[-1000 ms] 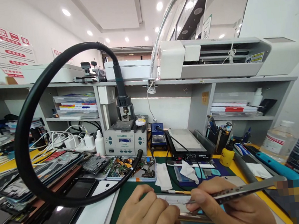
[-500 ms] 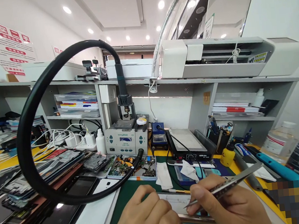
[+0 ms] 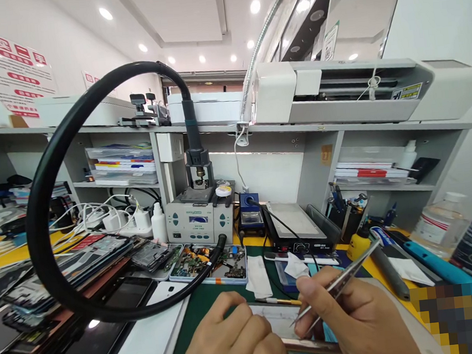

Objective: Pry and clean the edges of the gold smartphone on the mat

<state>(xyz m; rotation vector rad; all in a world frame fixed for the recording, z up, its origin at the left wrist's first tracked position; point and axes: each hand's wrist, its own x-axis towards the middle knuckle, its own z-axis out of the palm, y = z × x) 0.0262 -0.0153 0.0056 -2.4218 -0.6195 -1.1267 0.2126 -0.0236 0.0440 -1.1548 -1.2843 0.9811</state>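
My right hand point(image 3: 358, 318) grips a pair of metal tweezers point(image 3: 349, 273) between thumb and fingers. The tweezers slant down to the left, their fine tips apart just above a flat phone-like part with a thin coppery edge point(image 3: 308, 343). Beside it, at the bottom of the view, my left hand point(image 3: 235, 338) is closed with its knuckles up; the fingertips are hidden, so whatever they grip does not show. Behind both hands lies a whitish flat piece point(image 3: 272, 319), partly covered by them. A thin brush-like stick point(image 3: 287, 301) rests just beyond it.
A thick black hose point(image 3: 40, 229) loops from the hot-air station point(image 3: 199, 228) over the left side. Stacked phone parts point(image 3: 70, 276) and a tray of circuit boards point(image 3: 245, 276) lie left and ahead. At right stand a yellow bottle point(image 3: 358, 247) and a clear bottle point(image 3: 441, 227).
My right hand has shifted slightly left and turned, so the tweezers now tilt more steeply and show both arms apart. My left hand stays in place.
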